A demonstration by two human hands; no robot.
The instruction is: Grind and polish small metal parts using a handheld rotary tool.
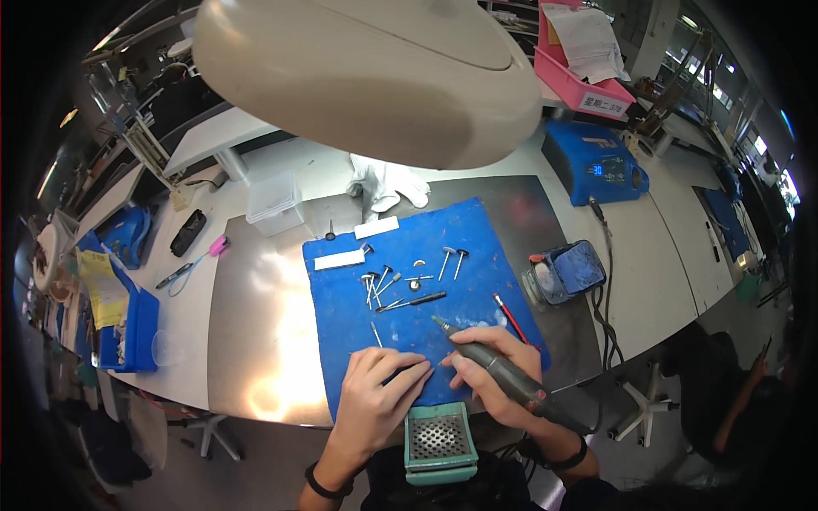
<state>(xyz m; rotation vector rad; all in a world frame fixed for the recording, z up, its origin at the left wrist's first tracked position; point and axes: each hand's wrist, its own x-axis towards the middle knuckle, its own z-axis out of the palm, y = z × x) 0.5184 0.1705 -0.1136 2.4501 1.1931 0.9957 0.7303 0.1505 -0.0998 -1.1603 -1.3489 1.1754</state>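
My right hand grips a dark rotary handpiece like a pen; its pale greenish tip points up and left over a blue mat. Close beside it, my left hand has its fingers bent and pressed together. Whatever they pinch is hidden. Just below both hands sits a green-framed tray with a perforated metal grate. Beyond the fingers, several small dark-headed mounted bits lie with a thin black-handled tool. A red pencil rests at the mat's right.
A large lamp head overhangs the far side. Behind right stand a blue control unit and a pink bin. A container with a blue pad flanks the mat. Leftward are a see-through box, a white cloth and a blue bin.
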